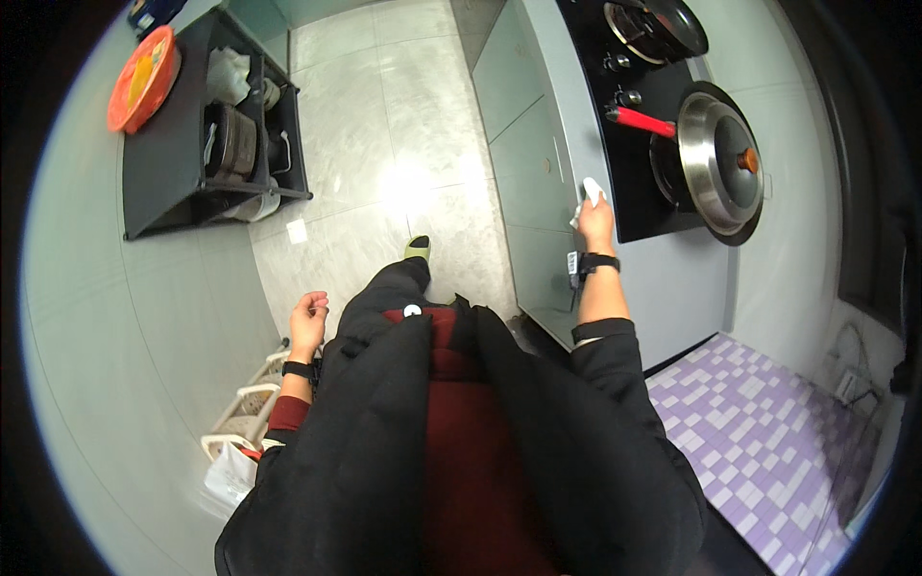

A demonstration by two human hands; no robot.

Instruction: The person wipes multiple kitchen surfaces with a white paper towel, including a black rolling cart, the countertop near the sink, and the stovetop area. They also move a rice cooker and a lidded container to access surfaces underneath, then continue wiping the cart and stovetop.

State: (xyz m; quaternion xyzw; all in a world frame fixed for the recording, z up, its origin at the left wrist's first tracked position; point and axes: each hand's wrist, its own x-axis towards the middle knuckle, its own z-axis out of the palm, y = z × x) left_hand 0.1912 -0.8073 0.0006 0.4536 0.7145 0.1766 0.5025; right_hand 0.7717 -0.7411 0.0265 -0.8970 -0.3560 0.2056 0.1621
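Note:
My right hand (596,222) grips a white tissue or thin cloth (593,190), part of which sticks out past the fingers. It is over the front edge of the grey countertop (576,108), beside the black glass cooktop (627,194). My left hand (310,317) hangs low on the other side, its fingers loosely curled and nothing visible in it. On the near burner sits a wok with a red handle (646,122), covered by a steel-and-glass lid (709,165) with an orange-brown knob (748,160).
At the far burner is a black pan (677,32). A black shelf rack (162,165) against the left wall carries an orange basket (144,79). Behind my left hand stands a beige plastic rack (248,403). Purple-and-white checked covering (749,432) lies at right. A white square (297,230) is on the tiled floor.

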